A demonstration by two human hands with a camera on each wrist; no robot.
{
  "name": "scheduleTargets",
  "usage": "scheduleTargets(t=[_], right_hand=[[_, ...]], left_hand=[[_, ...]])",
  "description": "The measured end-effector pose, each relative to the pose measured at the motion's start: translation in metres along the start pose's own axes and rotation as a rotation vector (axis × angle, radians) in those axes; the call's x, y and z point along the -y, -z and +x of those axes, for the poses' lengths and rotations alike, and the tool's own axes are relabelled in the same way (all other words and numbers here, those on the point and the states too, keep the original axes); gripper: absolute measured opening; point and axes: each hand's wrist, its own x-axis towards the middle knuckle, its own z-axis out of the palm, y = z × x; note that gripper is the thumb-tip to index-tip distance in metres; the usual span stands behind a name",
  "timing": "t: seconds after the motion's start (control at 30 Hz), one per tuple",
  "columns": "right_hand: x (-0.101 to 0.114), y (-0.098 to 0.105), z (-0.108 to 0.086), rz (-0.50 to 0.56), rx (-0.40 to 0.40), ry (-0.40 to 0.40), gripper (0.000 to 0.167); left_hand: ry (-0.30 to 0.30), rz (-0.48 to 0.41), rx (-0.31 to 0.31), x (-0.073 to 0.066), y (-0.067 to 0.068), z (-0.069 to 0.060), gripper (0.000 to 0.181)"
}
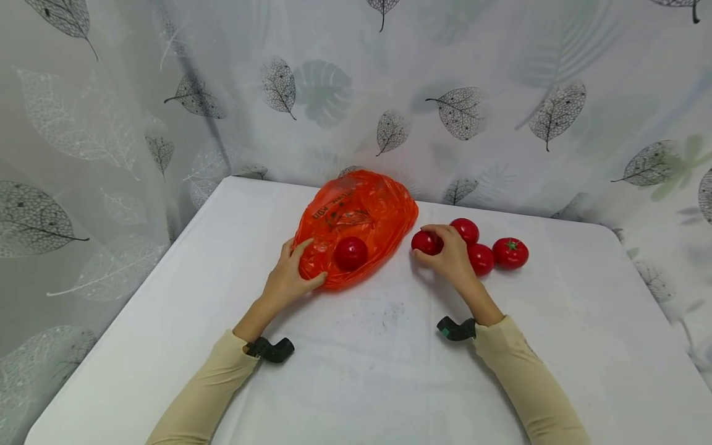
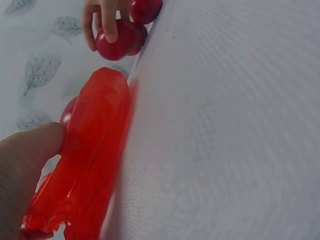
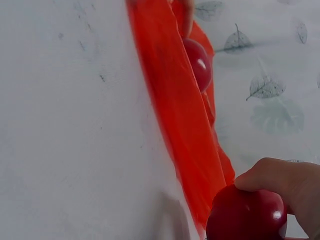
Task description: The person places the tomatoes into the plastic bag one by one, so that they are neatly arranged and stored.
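Note:
In the head view an orange-red plastic bag (image 1: 384, 213) lies on the table with a red tomato (image 1: 351, 253) on or in its front part. My left hand (image 1: 288, 279) is at the bag's left front edge, its thumb and fingers spread around the edge; the left wrist view shows the thumb (image 2: 42, 142) against the bag (image 2: 92, 145). My right hand (image 1: 449, 254) holds another red tomato (image 1: 426, 242) between thumb and fingers, just right of the bag. The right wrist view shows this held tomato (image 3: 247, 214) close up, beside the bag (image 3: 185, 125).
Three more tomatoes stand right of my right hand: one behind (image 1: 465, 230), one beside it (image 1: 481, 259), and one with a green stem (image 1: 510, 253). A white cloth (image 1: 356, 371) covers the table. Leaf-patterned curtains (image 1: 334, 74) hang behind and at the sides.

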Motion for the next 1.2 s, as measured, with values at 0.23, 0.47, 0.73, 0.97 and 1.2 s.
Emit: scheduleTargets(t=[0.23,0.47,0.73,0.97,1.2], right_hand=[[0.009,-0.006,0.002,0.039,-0.059,0.035,0.052],[0.017,-0.011,0.001,0.075,-0.079,0.040,0.053],[0.029,-0.018,0.007,0.090,-0.103,0.066,0.051],[0.035,-0.028,0.012,0.111,-0.104,0.095,0.049],[0.040,-0.035,0.016,0.150,-0.139,0.138,0.047]], left_hand=[[0.005,0.001,-0.006,0.002,0.002,0.001,0.079],[0.004,0.007,0.001,0.001,0.003,0.000,0.080],[0.011,0.004,-0.002,0.002,0.003,-0.001,0.080],[0.013,0.011,-0.002,0.001,0.002,-0.001,0.079],[0.001,0.014,-0.010,-0.001,0.000,0.000,0.079]])
